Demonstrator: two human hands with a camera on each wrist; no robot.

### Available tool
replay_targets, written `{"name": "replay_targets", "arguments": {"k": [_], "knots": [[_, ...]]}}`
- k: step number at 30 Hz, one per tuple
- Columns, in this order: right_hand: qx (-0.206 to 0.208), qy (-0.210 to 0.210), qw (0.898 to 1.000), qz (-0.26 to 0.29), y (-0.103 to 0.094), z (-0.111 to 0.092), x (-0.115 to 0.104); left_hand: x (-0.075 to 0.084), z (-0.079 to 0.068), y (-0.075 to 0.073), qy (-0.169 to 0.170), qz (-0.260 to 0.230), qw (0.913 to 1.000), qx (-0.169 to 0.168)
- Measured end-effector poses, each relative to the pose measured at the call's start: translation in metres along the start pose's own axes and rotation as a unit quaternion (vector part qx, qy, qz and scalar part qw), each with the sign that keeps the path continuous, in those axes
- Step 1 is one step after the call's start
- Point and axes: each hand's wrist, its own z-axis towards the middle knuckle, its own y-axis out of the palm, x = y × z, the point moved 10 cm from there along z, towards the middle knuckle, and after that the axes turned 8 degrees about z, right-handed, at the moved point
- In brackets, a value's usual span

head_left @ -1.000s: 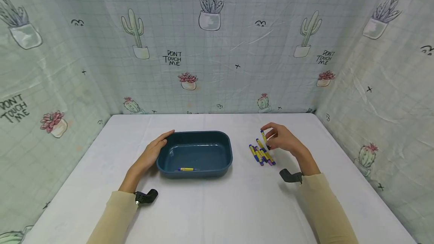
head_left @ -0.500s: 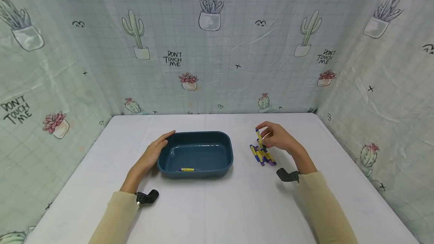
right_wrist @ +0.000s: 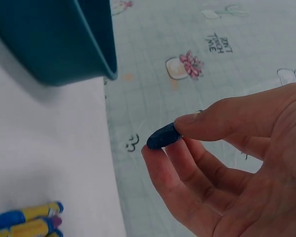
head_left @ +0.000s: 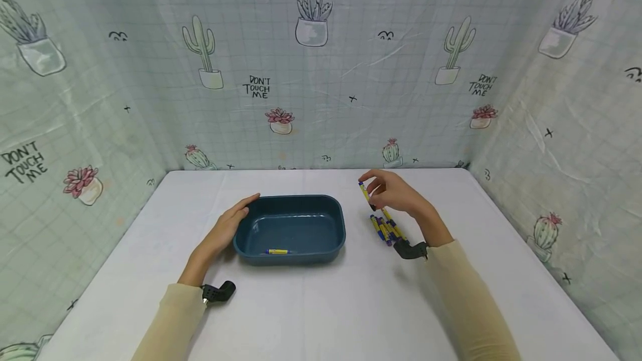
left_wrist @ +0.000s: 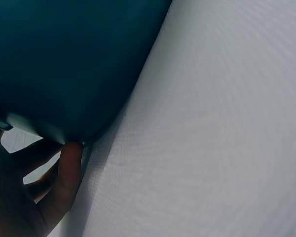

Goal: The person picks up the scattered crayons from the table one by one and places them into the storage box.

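Observation:
A dark blue plastic tray stands on the white table; one yellow-wrapped crayon lies in it along the near wall. My left hand holds the tray's left side at the far corner; in the left wrist view its thumb meets the edge. Above the table, right of the tray, my right hand pinches a crayon between thumb and fingers. In the right wrist view the blue end of that crayon shows, the rest covered by the hand. Several crayons lie piled below the right hand.
A fabric backdrop printed with cacti and lettering rises behind the table and along both sides. Black wrist cameras sit at the cuffs, the right one overlapping the pile's edge in the head view.
My right hand has moved left with the crayon, away from over the pile and closer to the tray. The left hand and tray stay in place.

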Motion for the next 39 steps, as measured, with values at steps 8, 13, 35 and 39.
{"name": "replay_targets", "arguments": {"k": [8, 13, 35, 39], "knots": [[-0.023, -0.012, 1.0, 0.0, 0.019, 0.011, -0.027, 0.0, -0.001, -0.001, -0.003, 0.0, 1.0, 0.002], [-0.038, -0.03, 0.999, -0.009, 0.032, 0.016, -0.045, 0.002, -0.002, -0.001, -0.003, -0.005, 1.0, 0.001], [-0.153, -0.087, 0.983, -0.058, 0.115, 0.04, -0.096, -0.002, 0.0, 0.0, -0.006, -0.001, 1.0, 0.001], [-0.176, -0.101, 0.976, -0.072, 0.129, 0.042, -0.101, -0.002, 0.0, 0.0, -0.008, -0.005, 1.0, -0.001]]}}
